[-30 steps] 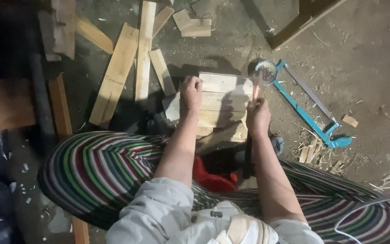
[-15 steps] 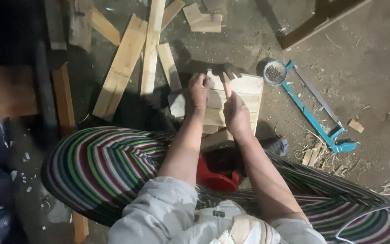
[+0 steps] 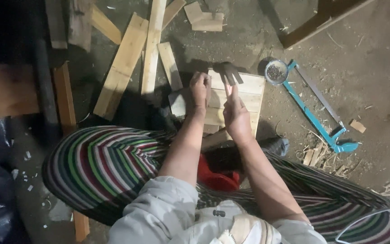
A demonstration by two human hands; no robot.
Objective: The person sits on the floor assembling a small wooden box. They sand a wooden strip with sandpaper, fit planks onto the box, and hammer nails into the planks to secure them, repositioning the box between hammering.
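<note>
Sitting low in a striped skirt point(image 3: 100, 167), the person reaches both bare arms forward over a small wooden panel point(image 3: 244, 97) of pale boards lying flat on the floor. Closest in, the right hand point(image 3: 236, 116) rests on the panel near its middle, its grip narrow, with fingers point(image 3: 232, 92) stretched forward and pressed together; whether they pinch something small I cannot tell. Just left of it, the left hand point(image 3: 200, 90) is curled into a tight grip at the panel's left edge, beside a short grey block point(image 3: 178, 103) that it may be touching. Both hands are about equally near the panel, the right one lying on it. The boards' long axis runs crosswise to the right grip, left to right. Beyond and to the right of that grip stands a small round tin of nails point(image 3: 276, 72), touching a blue-framed hacksaw point(image 3: 317, 108) that slants away rightward. Farther off to the left lie loose planks point(image 3: 122, 68), pointing away from the person
</note>
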